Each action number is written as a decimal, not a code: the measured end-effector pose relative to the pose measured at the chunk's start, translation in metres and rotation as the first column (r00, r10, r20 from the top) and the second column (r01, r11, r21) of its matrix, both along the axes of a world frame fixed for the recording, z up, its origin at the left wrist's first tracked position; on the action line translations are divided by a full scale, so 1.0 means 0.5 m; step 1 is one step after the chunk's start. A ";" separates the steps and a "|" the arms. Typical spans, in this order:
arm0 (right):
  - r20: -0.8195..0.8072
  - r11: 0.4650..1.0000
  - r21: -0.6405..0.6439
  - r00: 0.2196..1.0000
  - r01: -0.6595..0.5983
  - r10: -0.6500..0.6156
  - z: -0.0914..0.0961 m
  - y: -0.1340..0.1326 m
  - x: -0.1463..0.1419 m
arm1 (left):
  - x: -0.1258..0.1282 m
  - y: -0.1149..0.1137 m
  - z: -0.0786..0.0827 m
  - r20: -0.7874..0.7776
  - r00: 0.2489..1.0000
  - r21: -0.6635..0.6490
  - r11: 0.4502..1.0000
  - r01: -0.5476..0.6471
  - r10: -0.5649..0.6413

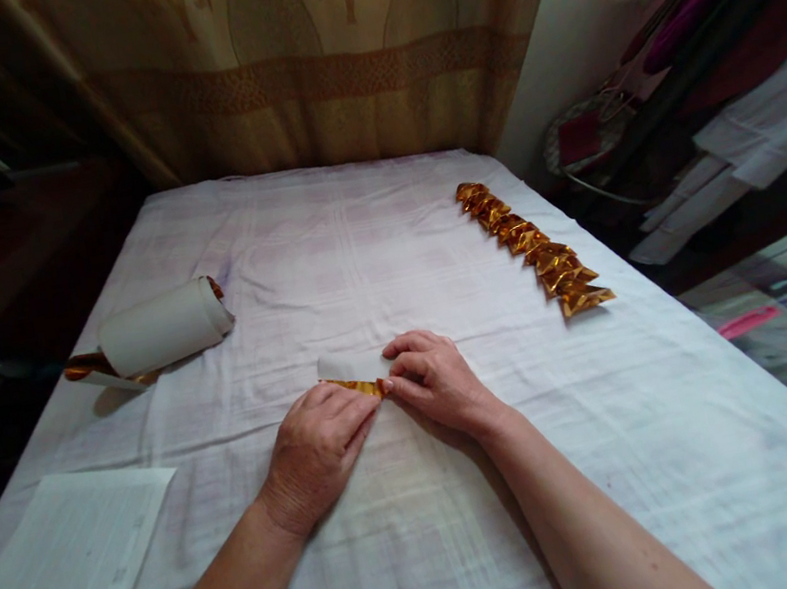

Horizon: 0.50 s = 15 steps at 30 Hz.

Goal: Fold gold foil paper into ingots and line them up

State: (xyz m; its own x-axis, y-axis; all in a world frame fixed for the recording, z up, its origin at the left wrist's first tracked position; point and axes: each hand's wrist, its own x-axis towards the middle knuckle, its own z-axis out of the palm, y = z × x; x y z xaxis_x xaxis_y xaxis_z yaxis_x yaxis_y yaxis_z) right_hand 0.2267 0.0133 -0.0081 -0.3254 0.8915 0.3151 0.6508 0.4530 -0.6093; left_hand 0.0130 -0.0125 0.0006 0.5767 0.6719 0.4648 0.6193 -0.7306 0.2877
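Note:
Between my hands lies a small sheet of gold foil paper (348,368), white on its back, with a gold strip folded over along the near edge. My left hand (322,439) presses the fold's left part, fingers together on the paper. At the right end of the fold, my right hand (439,378) pinches the edge between thumb and fingers. The sheet's near edge is partly hidden under my left fingers. To the right, a row of folded gold foil pieces (526,246) stretches along the cloth.
A white-backed roll of gold foil paper (163,327) lies at the left. Nearer me, a pale sheet of paper (71,585) rests on the wrinkled white cloth (341,253). A patterned curtain (352,58) hangs behind; clothes (773,116) hang at the right.

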 end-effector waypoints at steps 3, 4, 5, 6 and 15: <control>-0.017 1.000 -0.023 1.000 0.021 -0.022 0.002 -0.001 -0.003 | -0.001 0.001 0.002 0.007 1.000 -0.006 1.000 0.013 -0.013; -0.017 0.999 -0.031 0.999 0.039 -0.039 0.004 -0.002 -0.005 | -0.001 0.001 0.002 0.009 1.000 -0.012 1.000 0.011 -0.011; -0.013 0.998 -0.037 0.998 0.057 -0.058 0.006 -0.003 -0.008 | -0.001 0.000 0.002 0.008 1.000 -0.021 1.000 0.012 -0.012; -0.009 0.996 -0.041 0.997 0.076 -0.076 0.008 -0.005 -0.012 | -0.001 0.000 0.002 0.005 1.000 -0.028 1.000 0.011 -0.011; 0.012 0.993 -0.031 0.994 0.111 -0.111 0.010 -0.009 -0.021 | -0.001 -0.003 -0.001 -0.021 1.000 -0.058 0.998 -0.011 0.010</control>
